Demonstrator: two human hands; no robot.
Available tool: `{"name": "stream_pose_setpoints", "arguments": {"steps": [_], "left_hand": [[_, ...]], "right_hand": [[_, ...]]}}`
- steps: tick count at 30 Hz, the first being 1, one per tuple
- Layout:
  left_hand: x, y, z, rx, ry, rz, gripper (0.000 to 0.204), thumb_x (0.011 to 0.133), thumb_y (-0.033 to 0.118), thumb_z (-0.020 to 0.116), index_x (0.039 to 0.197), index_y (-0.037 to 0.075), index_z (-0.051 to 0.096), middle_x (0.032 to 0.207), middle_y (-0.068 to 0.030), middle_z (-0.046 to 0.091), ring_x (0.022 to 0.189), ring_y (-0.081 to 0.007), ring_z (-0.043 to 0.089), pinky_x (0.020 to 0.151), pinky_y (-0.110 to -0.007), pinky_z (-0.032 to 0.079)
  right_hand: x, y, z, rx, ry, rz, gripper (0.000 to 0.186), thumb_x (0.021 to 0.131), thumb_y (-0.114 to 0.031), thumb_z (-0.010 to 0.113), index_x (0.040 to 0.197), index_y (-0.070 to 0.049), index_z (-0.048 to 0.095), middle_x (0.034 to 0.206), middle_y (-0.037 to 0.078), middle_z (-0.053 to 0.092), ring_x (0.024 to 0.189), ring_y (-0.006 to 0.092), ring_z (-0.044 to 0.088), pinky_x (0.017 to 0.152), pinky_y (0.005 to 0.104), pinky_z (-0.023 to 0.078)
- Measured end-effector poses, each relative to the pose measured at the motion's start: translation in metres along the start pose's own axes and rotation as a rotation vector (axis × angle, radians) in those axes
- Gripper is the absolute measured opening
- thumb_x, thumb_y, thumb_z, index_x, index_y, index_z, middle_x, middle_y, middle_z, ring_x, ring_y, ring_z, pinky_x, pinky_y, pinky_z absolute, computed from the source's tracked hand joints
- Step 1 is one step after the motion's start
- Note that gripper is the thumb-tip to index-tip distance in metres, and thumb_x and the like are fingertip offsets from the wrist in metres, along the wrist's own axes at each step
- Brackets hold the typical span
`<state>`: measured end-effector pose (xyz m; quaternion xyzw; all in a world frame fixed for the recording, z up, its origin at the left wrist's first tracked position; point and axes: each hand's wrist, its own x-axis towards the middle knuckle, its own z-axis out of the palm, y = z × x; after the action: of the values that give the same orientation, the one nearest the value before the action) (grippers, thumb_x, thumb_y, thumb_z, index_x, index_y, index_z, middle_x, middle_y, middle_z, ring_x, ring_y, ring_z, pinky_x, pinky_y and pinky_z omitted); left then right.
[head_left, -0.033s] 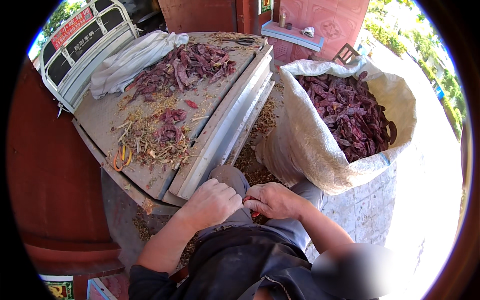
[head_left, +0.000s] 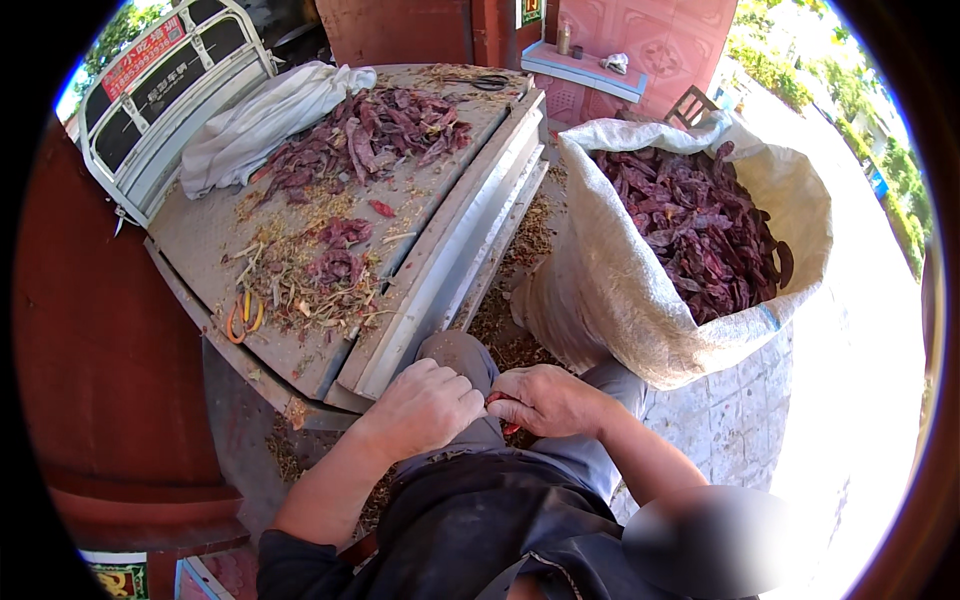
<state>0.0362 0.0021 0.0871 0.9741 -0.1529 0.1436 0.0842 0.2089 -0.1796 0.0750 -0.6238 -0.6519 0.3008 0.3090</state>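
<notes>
Over my lap both hands meet around a dried red chili pepper [head_left: 496, 397], only partly showing between the fingers. My left hand [head_left: 428, 402] is closed, knuckles up, its fingertips at the pepper's left end and mostly hidden. The thumb and fingers of my right hand [head_left: 552, 400] pinch the pepper from the other side. Another bit of red [head_left: 511, 429] shows just below the right fingers. A pile of dried chilies [head_left: 370, 135] lies on the truck bed [head_left: 300, 365] ahead to the left. More dark red chilies [head_left: 690, 230] fill a big white woven sack [head_left: 625, 290] at right.
Nearer on the bed are stems and scraps [head_left: 305, 290], with orange-handled scissors [head_left: 244, 316] at its left edge. A crumpled white sack [head_left: 270, 120] lies by the metal rack [head_left: 170, 90]. Debris covers the ground beside the bed. Behind stands a pink tiled ledge [head_left: 585, 70].
</notes>
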Motion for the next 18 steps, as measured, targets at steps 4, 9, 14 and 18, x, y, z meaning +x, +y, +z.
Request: {"name": "stream_pose_setpoints", "arguments": {"steps": [4,9,14,18], "left_hand": [[-0.004,-0.007,0.004,-0.080,0.013,0.020,0.022,0.083,0.019,0.072,0.073,0.016,0.054,0.068,-0.0025,0.052,0.070,-0.0238,0.059,0.068,-0.040,0.044],[-0.002,-0.005,0.007,-0.069,0.124,0.018,0.024,0.080,0.018,0.073,0.069,0.016,0.052,0.065,-0.0024,0.049,0.063,-0.0239,0.055,0.064,-0.040,0.042],[0.004,0.001,0.010,0.112,0.168,0.002,0.016,0.078,0.018,0.070,0.072,0.016,0.056,0.067,-0.0018,0.048,0.066,-0.0219,0.054,0.066,-0.037,0.041],[0.000,0.006,0.018,-0.036,0.289,-0.065,0.021,0.082,0.020,0.075,0.072,0.014,0.057,0.067,-0.0024,0.052,0.065,-0.0234,0.056,0.064,-0.040,0.042]], "right_hand": [[0.004,0.006,0.004,0.224,-0.014,-0.003,0.036,0.109,-0.035,0.056,0.103,0.000,0.063,0.087,0.019,0.064,0.084,0.0360,0.070,0.075,0.0455,0.055],[0.003,0.009,0.022,0.467,0.078,0.093,0.044,0.111,-0.040,0.057,0.094,0.001,0.061,0.077,0.011,0.060,0.074,0.0192,0.067,0.068,0.0365,0.056],[0.003,0.001,0.056,0.869,0.355,0.314,0.041,0.110,-0.036,0.059,0.085,-0.003,0.061,0.073,0.005,0.059,0.068,0.0176,0.060,0.065,0.0335,0.052],[0.000,0.024,0.061,1.413,0.490,0.179,0.039,0.108,-0.039,0.061,0.087,-0.006,0.062,0.071,0.001,0.054,0.065,0.0153,0.053,0.064,0.0325,0.048]]}}
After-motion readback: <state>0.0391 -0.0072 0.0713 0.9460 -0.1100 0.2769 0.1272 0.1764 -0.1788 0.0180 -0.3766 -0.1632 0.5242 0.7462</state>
